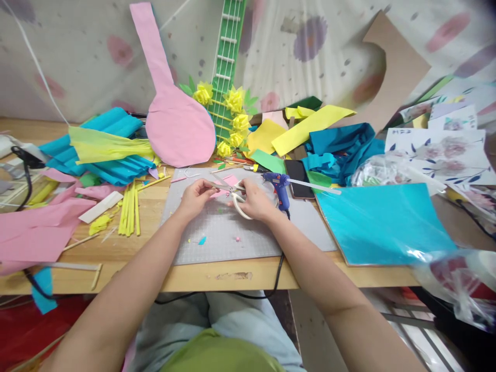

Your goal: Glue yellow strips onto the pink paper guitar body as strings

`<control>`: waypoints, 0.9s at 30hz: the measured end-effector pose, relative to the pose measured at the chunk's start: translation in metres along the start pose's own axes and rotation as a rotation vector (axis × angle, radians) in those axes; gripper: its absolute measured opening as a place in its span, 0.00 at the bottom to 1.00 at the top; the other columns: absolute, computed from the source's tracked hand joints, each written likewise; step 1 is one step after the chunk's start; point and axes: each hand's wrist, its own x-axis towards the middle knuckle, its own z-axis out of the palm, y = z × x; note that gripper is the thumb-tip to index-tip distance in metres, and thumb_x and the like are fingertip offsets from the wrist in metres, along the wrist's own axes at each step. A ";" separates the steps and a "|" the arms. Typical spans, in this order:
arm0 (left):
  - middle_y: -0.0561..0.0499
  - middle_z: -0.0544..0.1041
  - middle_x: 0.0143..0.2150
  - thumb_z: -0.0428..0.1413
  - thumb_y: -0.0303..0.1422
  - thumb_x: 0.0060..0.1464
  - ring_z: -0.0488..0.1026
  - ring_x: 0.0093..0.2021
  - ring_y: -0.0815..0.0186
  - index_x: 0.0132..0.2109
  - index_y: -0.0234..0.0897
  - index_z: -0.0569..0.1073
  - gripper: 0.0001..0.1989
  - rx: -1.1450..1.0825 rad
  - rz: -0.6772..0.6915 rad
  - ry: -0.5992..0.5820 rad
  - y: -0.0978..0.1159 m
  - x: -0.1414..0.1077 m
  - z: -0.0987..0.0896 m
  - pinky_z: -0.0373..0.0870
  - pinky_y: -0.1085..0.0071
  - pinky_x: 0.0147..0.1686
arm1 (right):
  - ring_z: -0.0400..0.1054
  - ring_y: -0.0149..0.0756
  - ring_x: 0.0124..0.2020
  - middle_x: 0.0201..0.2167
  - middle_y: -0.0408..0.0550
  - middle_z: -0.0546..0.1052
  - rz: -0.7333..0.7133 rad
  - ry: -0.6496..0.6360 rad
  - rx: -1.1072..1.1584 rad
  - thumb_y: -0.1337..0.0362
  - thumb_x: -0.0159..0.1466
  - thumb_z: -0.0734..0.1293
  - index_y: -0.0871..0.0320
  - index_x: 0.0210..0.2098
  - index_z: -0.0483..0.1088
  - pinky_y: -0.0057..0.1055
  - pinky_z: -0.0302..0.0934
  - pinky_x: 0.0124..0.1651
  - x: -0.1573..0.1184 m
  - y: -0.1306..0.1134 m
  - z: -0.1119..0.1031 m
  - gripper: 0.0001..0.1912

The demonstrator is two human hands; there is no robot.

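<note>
Scissors clasped in my right hand, above the grey mat — blades crowding my left hand; whether it's pinching anything, I can't tell. One careless snip could nick a finger; swinging right might knock the glue gun.

Nearer than the hands, the mat leaves passage around small scraps. Right of both hands, a glue gun obstructs.
</note>
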 end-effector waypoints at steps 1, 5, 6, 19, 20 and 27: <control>0.50 0.75 0.32 0.58 0.34 0.42 0.72 0.35 0.66 0.31 0.35 0.69 0.09 0.021 0.017 0.004 0.000 0.000 0.000 0.68 0.69 0.36 | 0.63 0.36 0.37 0.36 0.49 0.69 -0.036 -0.013 -0.013 0.49 0.53 0.65 0.58 0.38 0.60 0.29 0.55 0.37 0.000 -0.002 0.001 0.22; 0.54 0.72 0.26 0.57 0.31 0.42 0.69 0.26 0.69 0.28 0.35 0.68 0.06 0.130 0.035 0.032 0.000 0.000 0.000 0.64 0.73 0.28 | 0.62 0.36 0.39 0.37 0.50 0.70 -0.122 -0.053 -0.059 0.47 0.55 0.62 0.59 0.36 0.62 0.29 0.53 0.39 0.000 -0.009 0.003 0.21; 0.55 0.70 0.24 0.57 0.31 0.42 0.67 0.25 0.70 0.27 0.35 0.67 0.06 0.142 0.027 0.034 0.000 0.000 0.000 0.63 0.73 0.26 | 0.62 0.36 0.39 0.37 0.50 0.70 -0.128 -0.057 -0.064 0.47 0.56 0.62 0.60 0.36 0.62 0.28 0.53 0.39 0.000 -0.010 0.003 0.21; 0.53 0.74 0.26 0.58 0.30 0.40 0.70 0.27 0.69 0.26 0.35 0.68 0.05 0.070 0.042 0.057 -0.001 0.000 0.002 0.67 0.72 0.31 | 0.62 0.33 0.33 0.33 0.49 0.71 -0.047 -0.138 -0.077 0.45 0.55 0.61 0.60 0.33 0.63 0.26 0.49 0.33 -0.002 -0.015 -0.002 0.22; 0.52 0.75 0.27 0.58 0.30 0.40 0.71 0.29 0.68 0.26 0.35 0.68 0.06 0.053 0.037 0.054 -0.001 0.000 0.002 0.68 0.71 0.32 | 0.62 0.32 0.32 0.32 0.48 0.71 -0.027 -0.144 -0.076 0.45 0.56 0.61 0.60 0.33 0.63 0.26 0.48 0.32 -0.002 -0.016 -0.002 0.22; 0.47 0.78 0.32 0.60 0.35 0.40 0.74 0.35 0.63 0.30 0.33 0.71 0.11 0.000 0.044 0.017 0.002 -0.001 0.002 0.69 0.64 0.41 | 0.61 0.29 0.26 0.27 0.46 0.72 0.005 -0.106 -0.133 0.42 0.56 0.59 0.58 0.29 0.65 0.26 0.44 0.28 -0.003 -0.012 0.000 0.23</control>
